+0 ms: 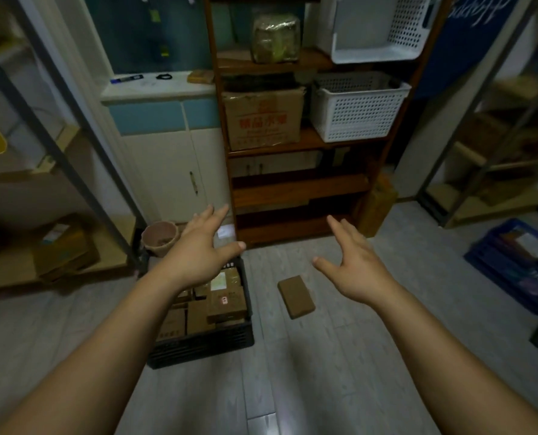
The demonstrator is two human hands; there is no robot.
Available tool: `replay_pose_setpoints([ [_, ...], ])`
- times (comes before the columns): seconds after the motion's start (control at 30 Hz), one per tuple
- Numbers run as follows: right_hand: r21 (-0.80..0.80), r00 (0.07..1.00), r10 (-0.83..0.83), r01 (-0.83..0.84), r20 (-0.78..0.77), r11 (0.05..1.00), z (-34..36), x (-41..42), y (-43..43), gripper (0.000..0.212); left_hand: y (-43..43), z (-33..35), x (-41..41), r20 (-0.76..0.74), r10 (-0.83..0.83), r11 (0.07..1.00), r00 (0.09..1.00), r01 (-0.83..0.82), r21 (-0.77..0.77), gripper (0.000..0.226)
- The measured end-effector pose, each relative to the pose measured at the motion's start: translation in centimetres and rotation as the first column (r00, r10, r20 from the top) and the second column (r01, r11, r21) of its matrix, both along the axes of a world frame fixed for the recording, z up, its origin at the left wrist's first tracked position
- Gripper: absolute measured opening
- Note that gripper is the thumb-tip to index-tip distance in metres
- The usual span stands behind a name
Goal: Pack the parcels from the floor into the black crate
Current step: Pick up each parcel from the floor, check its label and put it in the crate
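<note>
A black crate stands on the grey floor, left of centre, holding several brown cardboard parcels. One flat brown parcel lies alone on the floor to the crate's right. My left hand hovers above the crate's far end with fingers spread and nothing in it. My right hand is open too, held in the air above and to the right of the lone parcel, apart from it.
A wooden shelf unit with a cardboard box and white baskets stands straight ahead. A pinkish pot sits behind the crate. A blue crate lies at the right. Metal racks line both sides.
</note>
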State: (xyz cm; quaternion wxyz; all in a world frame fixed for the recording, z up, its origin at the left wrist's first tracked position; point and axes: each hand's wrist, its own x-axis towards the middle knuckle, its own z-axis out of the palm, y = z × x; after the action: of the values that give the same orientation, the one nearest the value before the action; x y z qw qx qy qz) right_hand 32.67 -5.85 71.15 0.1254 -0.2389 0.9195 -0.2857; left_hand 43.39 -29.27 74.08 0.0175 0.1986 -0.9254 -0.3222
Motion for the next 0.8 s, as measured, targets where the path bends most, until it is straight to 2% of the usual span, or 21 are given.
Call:
replay_pose_setpoints([
  [0.13, 0.149, 0.998, 0.046, -0.038, -0.05, 0.988, 0.3, -3.3, 6.2, 0.081, 7.7, -0.1, -5.1, -0.017, -0.027, 0.997, 0.999, 0.028, 0.069, 0.077],
  [0.37, 0.153, 0.996, 0.085, -0.08, -0.031, 0.985, 0.8, -9.5, 13.1, 0.08, 16.0, -2.0, -12.0, 0.002, -0.037, 0.994, 0.999, 0.036, 0.106, 0.078],
  [0.57, 0.094, 0.995, 0.102, -0.102, 0.0, 0.99, -0.3, -15.2, 12.6, 0.079, 14.4, -3.6, -16.5, 0.024, -0.001, 0.993, 1.0, -0.002, 0.114, 0.079],
  [0.8, 0.143, 0.993, 0.107, -0.113, 0.046, 0.983, -3.3, -22.9, 10.0, 0.079, 10.1, -8.1, -24.9, 0.071, 0.023, 0.988, 0.997, -0.034, 0.154, 0.078],
])
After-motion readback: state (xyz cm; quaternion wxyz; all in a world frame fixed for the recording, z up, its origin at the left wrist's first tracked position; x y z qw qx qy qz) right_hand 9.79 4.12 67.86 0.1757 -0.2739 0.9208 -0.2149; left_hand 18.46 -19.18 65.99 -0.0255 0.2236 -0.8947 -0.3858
